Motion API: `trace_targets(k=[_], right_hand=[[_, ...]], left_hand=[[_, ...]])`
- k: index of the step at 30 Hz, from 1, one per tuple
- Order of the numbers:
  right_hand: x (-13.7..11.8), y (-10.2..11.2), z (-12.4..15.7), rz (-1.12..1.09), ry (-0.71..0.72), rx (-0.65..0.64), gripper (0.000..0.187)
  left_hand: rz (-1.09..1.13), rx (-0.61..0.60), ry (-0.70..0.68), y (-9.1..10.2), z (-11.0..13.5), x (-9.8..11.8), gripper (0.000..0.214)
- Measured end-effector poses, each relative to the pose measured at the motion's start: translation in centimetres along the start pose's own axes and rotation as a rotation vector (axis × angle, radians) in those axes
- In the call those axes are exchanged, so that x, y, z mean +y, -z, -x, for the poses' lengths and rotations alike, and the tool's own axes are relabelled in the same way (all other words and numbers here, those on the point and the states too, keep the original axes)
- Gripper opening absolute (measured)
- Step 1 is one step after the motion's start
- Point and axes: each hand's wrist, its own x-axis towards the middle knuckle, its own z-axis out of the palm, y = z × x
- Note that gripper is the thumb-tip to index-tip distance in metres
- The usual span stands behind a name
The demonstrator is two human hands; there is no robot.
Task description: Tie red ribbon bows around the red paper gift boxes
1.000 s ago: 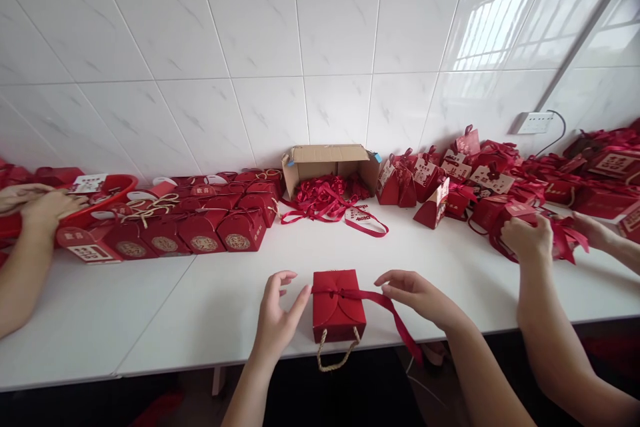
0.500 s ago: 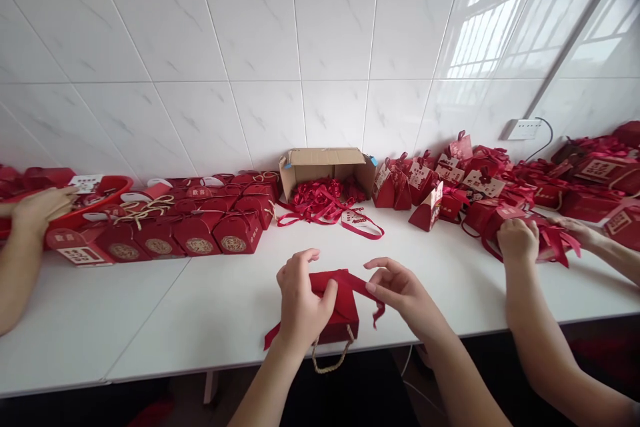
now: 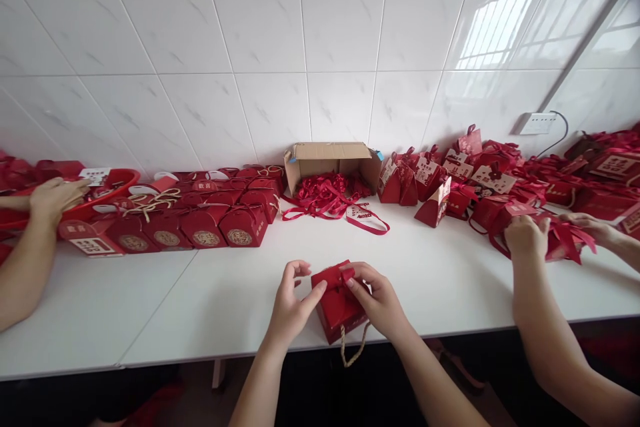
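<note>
A small red gift box (image 3: pixel 334 312) sits at the table's front edge, with a twisted rope handle (image 3: pixel 353 355) hanging over the edge. Across its top runs a dark red ribbon (image 3: pixel 346 275), looped up at the middle. My right hand (image 3: pixel 379 300) pinches this ribbon between thumb and fingers, over the box's right side. To the left is my left hand (image 3: pixel 291 303), its thumb touching the box top near the ribbon and its other fingers spread apart from the thumb. Whether the thumb presses on the ribbon itself is hard to see.
Behind the box, a cardboard box (image 3: pixel 333 151) holds a heap of red ribbons (image 3: pixel 330 193). Rows of red gift boxes (image 3: pixel 200 230) stand left, beside a red basin (image 3: pixel 127 180). More boxes (image 3: pixel 493 173) crowd the right. Co-workers' hands (image 3: pixel 527 237) reach in from both sides.
My right hand has moved left to the box top, bringing the ribbon's loose end into a loop. The left hand's thumb has shifted off the ribbon's middle, and the box has turned slightly.
</note>
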Motion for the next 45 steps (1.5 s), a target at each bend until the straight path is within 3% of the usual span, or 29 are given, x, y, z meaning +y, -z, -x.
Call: trace_targets(k=[5,10,13,16,21,24,27,31,33,36,37,41,43,45], right_hand=[[0.2,-0.1,0.1,0.022,-0.055,-0.050,0.025],[-0.1,-1.0,0.3,0.070,-0.088,0.058,0.022],[-0.5,-1.5,0.3,0.180,-0.103,0.140,0.021],[-0.8,-1.8,0.2,0.263,-0.118,0.196,0.020],[-1.0,-2.1,-0.2,0.265,-0.174,0.201,0.018],[-1.3,-2.1,-0.2,0.262,-0.107,0.165,0.020],[-1.7,-2.0,0.2,0.321,0.027,0.063,0.020],[-1.7,-2.2,0.6,0.227,0.001,0.008,0.017],[-1.5,-2.4,0.5,0.185,-0.034,0.063,0.028],[-1.1,-2.6,0.4,0.200,-0.018,0.098,0.036],[-1.0,-2.6,0.4,0.209,-0.007,0.090,0.036],[-0.7,-2.8,0.7,0.205,0.003,0.076,0.026],[-0.5,-3.1,0.9,0.130,-0.032,0.103,0.011],[-0.4,-3.3,1.0,0.032,-0.068,0.144,0.015]], left_hand=[[0.045,-0.120,0.224,-0.3,0.1,-2.1,0.036],[0.074,-0.238,0.231,0.5,0.2,-1.2,0.047],[-0.015,-0.262,0.114,1.8,0.5,0.7,0.042],[-0.319,-0.289,-0.016,3.5,0.6,3.1,0.030],[-0.627,-0.397,-0.309,5.3,0.0,7.4,0.016],[-0.688,-0.416,-0.482,4.6,-1.4,9.6,0.017],[-0.669,-0.486,-0.622,2.3,-3.9,10.6,0.013],[-0.664,-0.482,-0.673,-1.0,-7.0,9.1,0.001],[-0.647,-0.308,-0.641,-1.4,-7.3,7.6,0.015],[-0.462,0.026,-0.489,-0.1,-5.6,5.6,0.018],[-0.380,0.038,-0.428,0.5,-4.6,5.1,0.018],[-0.200,-0.210,-0.266,1.5,-1.1,3.4,0.021],[-0.124,-0.227,-0.188,1.0,-0.1,2.7,0.015],[-0.043,-0.204,-0.122,0.4,0.3,2.1,0.013]])
